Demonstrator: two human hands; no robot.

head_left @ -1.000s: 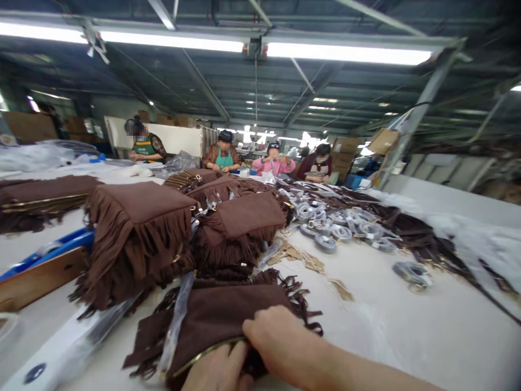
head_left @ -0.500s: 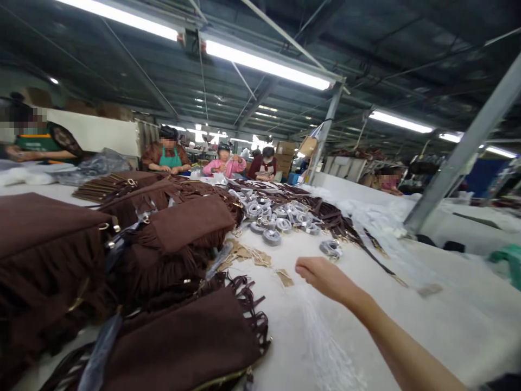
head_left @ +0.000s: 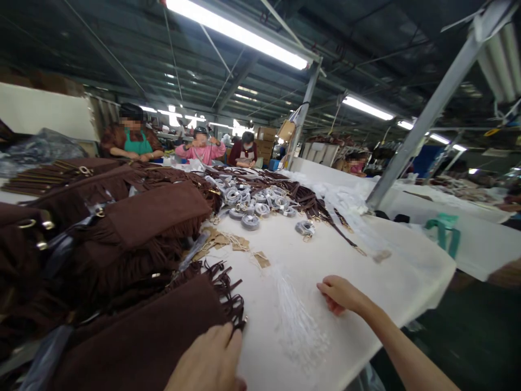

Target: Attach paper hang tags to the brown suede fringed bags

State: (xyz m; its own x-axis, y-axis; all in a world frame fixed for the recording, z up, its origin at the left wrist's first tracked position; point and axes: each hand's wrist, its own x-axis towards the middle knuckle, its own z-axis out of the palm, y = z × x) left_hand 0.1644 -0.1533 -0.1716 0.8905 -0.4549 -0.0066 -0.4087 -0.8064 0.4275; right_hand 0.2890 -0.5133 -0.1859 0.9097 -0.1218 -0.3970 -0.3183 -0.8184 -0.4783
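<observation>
My left hand reaches in from the bottom edge with its visible fingers stretched out, over the near right corner of a dark brown fringed bag. Whether it touches the bag I cannot tell. My right hand is low over the white table, its fingers curled in; anything inside them is hidden. Between my hands lies a bundle of thin white strings. Just beyond it is a brown card tag, with several more tags farther left.
Brown fringed bags are piled along the left. Wrapped strap coils lie in the middle, with one coil apart. Brown straps and clear plastic lie beyond. Several people sit at the far end; a slanted metal post rises at right.
The view has turned to the right. My right hand has drawn back from near the loose tag to the right of the string bundle. My left hand has come into view at the bottom.
</observation>
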